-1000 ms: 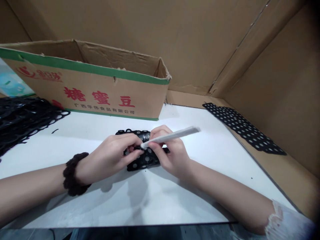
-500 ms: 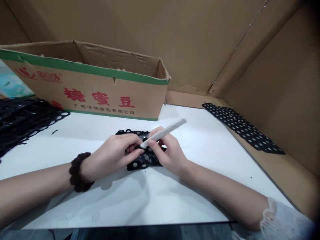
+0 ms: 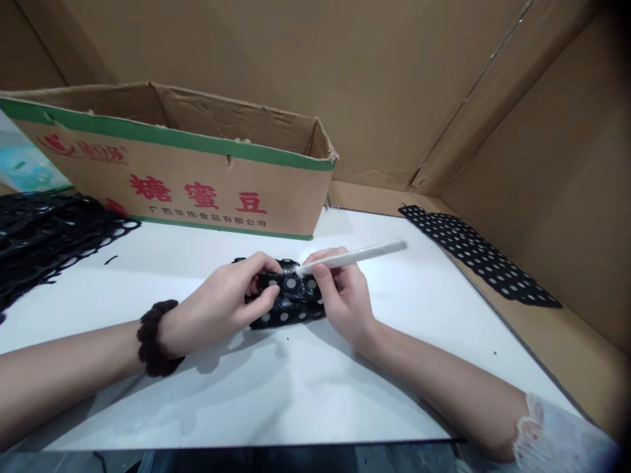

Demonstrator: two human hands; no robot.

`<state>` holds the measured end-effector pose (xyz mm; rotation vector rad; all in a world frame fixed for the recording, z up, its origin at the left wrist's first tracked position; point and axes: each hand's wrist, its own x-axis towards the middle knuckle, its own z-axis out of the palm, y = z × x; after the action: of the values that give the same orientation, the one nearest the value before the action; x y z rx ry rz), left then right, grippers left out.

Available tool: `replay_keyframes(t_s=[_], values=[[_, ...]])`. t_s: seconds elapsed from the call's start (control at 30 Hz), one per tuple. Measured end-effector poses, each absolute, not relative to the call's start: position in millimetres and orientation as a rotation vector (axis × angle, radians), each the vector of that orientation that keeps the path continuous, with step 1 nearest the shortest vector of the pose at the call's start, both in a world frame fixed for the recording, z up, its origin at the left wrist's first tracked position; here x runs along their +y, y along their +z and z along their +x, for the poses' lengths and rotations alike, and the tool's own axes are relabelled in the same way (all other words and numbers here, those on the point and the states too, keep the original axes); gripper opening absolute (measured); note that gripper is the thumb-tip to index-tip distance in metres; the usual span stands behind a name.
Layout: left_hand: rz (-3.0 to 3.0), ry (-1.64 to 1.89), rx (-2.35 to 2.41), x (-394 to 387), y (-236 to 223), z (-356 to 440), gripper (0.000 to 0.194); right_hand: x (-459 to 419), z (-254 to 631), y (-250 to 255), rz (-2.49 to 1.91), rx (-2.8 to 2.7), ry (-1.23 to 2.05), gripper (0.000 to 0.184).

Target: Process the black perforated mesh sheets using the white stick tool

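Note:
On the white table lies a small black sheet with grey round dots (image 3: pixel 290 305), its middle part raised in a fold. My left hand (image 3: pixel 231 295) is closed on the sheet's left side, thumb and forefinger near the fold; its other fingers are partly hidden. Between the thumb and fingers of my right hand (image 3: pixel 350 295) is a thin white stick (image 3: pixel 369 253). Its left tip looks frayed and meets the dotted sheet near the fold, while its other end points up to the right. My right hand also covers the sheet's right edge.
A cardboard box (image 3: pixel 217 197) with a green rim and red lettering stands behind my hands. Black sheets with ring-shaped holes (image 3: pixel 54 236) pile up at the left. A larger dotted black sheet (image 3: pixel 483 256) lies along the right edge. Cardboard walls (image 3: pixel 374 79) enclose the back and right.
The stick's outer end swung up and left, then back down to the right. Its tip has moved slightly right and up. The sheet's middle has been lifted into a fold, and my left fingers have spread.

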<state>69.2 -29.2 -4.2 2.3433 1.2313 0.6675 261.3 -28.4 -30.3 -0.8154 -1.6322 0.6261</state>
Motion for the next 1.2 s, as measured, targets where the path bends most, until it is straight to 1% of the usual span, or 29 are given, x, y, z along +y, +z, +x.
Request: replay_keyframes(t_s=[0.17, 0.3, 0.47, 0.6, 0.77, 1.2], values=[[2.29, 0.662, 1.229, -31.6, -3.1, 70.5, 0.03, -32.0, 259.7, -30.9, -0.785, -1.652, 0.585, 0.01], [2.232, 0.691, 1.168, -29.6, -4.9, 69.5, 0.034, -32.9, 259.1, -31.5, -0.711, -1.684, 0.542, 0.008], [2.14, 0.747, 1.172, -30.2, -5.8, 71.0, 0.028, -31.8, 258.8, -33.4, -0.646, -1.75, 0.491, 0.007], [2.146, 0.771, 1.209, -30.7, -8.7, 71.1, 0.019, -35.0, 258.0, -32.4, -0.692, -1.675, 0.584, 0.009], [2.25, 0.794, 1.297, -32.6, -11.4, 71.1, 0.018, -37.2, 257.7, -30.0, -0.728, -1.692, 0.606, 0.009], [2.305, 0.775, 1.255, -33.4, -7.5, 72.3, 0.014, -36.3, 258.9, -26.7, -0.701, -1.736, 0.565, 0.011]])
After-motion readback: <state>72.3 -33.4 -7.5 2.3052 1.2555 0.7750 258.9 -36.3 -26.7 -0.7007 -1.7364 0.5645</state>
